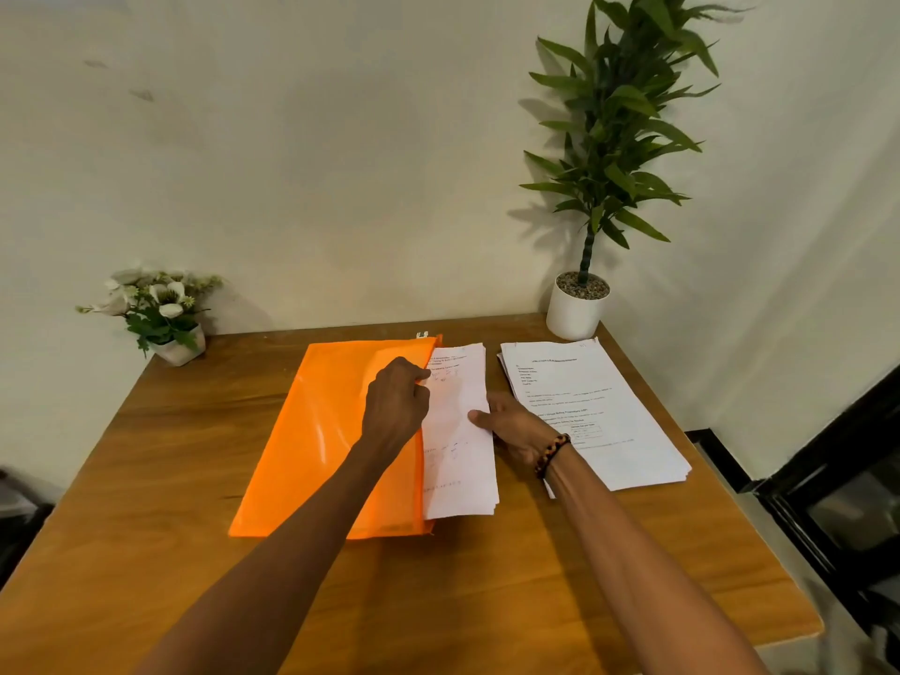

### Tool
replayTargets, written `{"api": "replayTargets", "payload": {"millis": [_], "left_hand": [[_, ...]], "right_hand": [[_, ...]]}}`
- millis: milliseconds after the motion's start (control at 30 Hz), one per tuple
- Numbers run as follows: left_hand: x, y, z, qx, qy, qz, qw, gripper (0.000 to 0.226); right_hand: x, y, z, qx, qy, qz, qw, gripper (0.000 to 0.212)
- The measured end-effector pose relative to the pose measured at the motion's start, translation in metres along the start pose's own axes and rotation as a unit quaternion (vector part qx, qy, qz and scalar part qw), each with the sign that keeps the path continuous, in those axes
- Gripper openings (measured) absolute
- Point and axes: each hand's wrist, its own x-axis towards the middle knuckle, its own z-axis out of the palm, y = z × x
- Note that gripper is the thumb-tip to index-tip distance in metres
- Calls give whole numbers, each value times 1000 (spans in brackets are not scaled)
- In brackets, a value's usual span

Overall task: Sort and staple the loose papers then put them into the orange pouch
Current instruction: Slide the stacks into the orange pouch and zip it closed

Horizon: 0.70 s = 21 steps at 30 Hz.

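An orange pouch (311, 431) lies flat in the middle of the wooden table (146, 479). A set of white papers (460, 460) sticks partway out of its right-hand opening. My left hand (397, 406) rests on the pouch's right edge, fingers curled and pinching the opening flap next to the papers. My right hand (514, 428) grips the right edge of those papers, thumb on top. A second stack of printed papers (599, 411) lies to the right, partly under my right wrist.
A tall green plant in a white pot (577, 309) stands at the table's back right corner. A small pot of white flowers (160, 314) sits at the back left. A dark piece of furniture (837, 504) stands beyond the right table edge.
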Motion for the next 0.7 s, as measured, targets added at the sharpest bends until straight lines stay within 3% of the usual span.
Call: {"api": "replayTargets", "payload": {"millis": [233, 333, 467, 567, 700], "left_hand": [[6, -18, -2, -72, -10, -7, 997, 37], [10, -39, -5, -163, 24, -74, 984, 39], [15, -103, -24, -61, 94, -173, 978, 48], [11, -154, -42, 1, 63, -262, 963, 58], [-10, -184, -40, 0, 22, -206, 978, 64]], "right_hand": [[-5, 6, -2, 65, -34, -42, 996, 36], [-6, 8, -5, 69, -17, -37, 997, 34], [-5, 14, -11, 64, 5, -32, 997, 36], [-1, 18, -14, 52, 21, -27, 998, 41], [2, 14, -4, 2, 63, -8, 998, 41]]}}
